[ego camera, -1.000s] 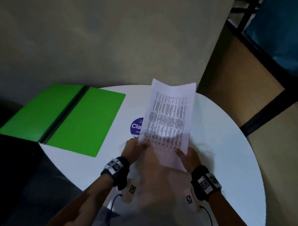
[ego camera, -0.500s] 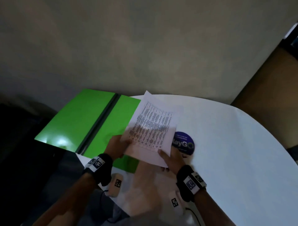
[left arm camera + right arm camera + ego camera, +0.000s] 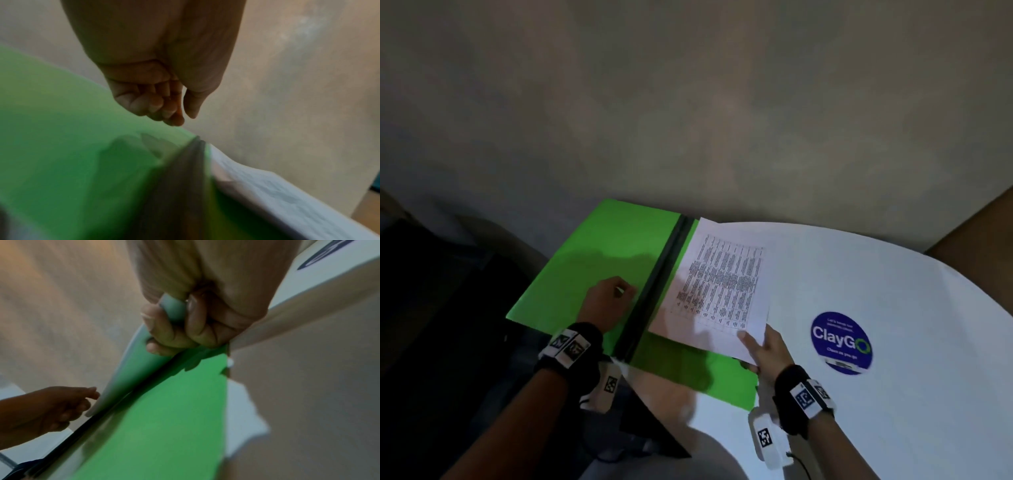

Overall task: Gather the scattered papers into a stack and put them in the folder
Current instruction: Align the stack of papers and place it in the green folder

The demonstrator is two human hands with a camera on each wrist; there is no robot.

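An open green folder [image 3: 602, 260] with a black spine [image 3: 654, 291] lies at the left edge of the round white table [image 3: 893, 274]. The stack of printed papers [image 3: 719, 284] lies slanted over the folder's right half, its left edge at the spine. My right hand [image 3: 763, 349] pinches the stack's near right corner, thumb on top and fingers curled beneath, as the right wrist view shows on the papers [image 3: 144, 369]. My left hand [image 3: 609, 301] hovers over the folder's left half beside the spine, fingers loosely curled and holding nothing [image 3: 164, 107].
A round blue ClayGo sticker [image 3: 840, 342] sits on the table to the right of my right hand. A plain wall rises just behind the table. The folder's left half overhangs the table edge above a dark area at the left.
The stack has moved left from above the table's middle and come down onto the folder's right half. My left hand has let go of it and moved over the left half.
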